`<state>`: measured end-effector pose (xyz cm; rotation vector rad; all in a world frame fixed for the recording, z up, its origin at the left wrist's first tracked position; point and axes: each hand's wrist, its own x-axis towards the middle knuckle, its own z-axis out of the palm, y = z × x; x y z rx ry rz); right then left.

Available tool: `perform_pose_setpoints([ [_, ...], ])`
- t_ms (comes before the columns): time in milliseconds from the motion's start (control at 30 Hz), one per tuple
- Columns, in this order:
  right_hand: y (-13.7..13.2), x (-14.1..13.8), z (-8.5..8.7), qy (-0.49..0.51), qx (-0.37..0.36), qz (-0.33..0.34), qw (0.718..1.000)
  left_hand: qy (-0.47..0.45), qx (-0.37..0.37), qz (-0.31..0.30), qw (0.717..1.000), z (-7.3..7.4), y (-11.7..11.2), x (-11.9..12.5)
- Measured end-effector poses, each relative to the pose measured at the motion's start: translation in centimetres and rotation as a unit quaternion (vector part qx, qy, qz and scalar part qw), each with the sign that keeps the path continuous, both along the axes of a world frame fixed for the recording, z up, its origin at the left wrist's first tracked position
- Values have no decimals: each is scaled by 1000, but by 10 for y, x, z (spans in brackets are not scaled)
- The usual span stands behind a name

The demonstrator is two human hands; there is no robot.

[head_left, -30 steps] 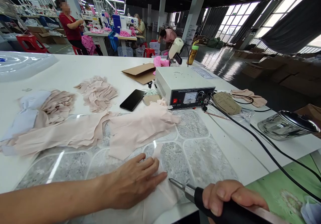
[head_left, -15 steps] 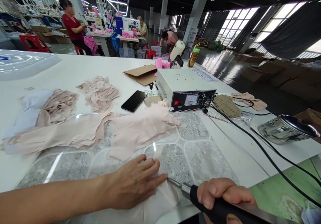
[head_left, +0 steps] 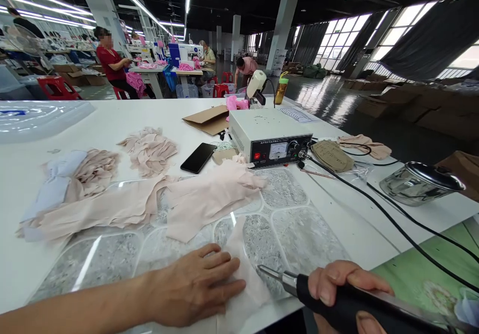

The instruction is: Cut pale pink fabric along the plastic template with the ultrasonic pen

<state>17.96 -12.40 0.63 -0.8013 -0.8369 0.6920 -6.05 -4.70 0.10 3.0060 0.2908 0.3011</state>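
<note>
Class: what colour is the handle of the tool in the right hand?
Black handle, silver tip; head view.

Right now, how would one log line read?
left hand: flat on pale fabric | right hand: holds black-handled tool | tool tip: beside left hand, contact with fabric unclear

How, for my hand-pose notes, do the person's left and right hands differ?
The left hand lies flat and open; the right hand is curled shut. The left hand presses pale fabric; the right hand grips a black-handled tool. Both sit at the table's near edge.
</note>
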Motion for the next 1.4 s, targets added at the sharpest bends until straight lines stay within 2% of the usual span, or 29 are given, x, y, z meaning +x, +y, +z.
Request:
perform_pose_setpoints([
  [200,12,-3,-12,57,24,-35,997,-5,-26,-100,995,10,22,-1],
  [333,25,-5,-19,73,33,-28,996,-44,-43,-62,996,15,26,0],
  [567,36,-10,-26,82,55,-15,995,-61,-31,-16,998,7,33,7],
  [833,55,-5,-20,73,84,-72,991,-46,-39,-12,998,0,37,9],
  [1000,62,-8,-24,45,70,-62,995,-50,-16,-17,998,-5,37,9],
  [1200,62,-10,-25,12,72,-57,996,-14,-37,-7,999,-1,43,8],
  [1400,64,-8,-28,4,71,-55,996,52,-55,-29,997,5,56,13],
])
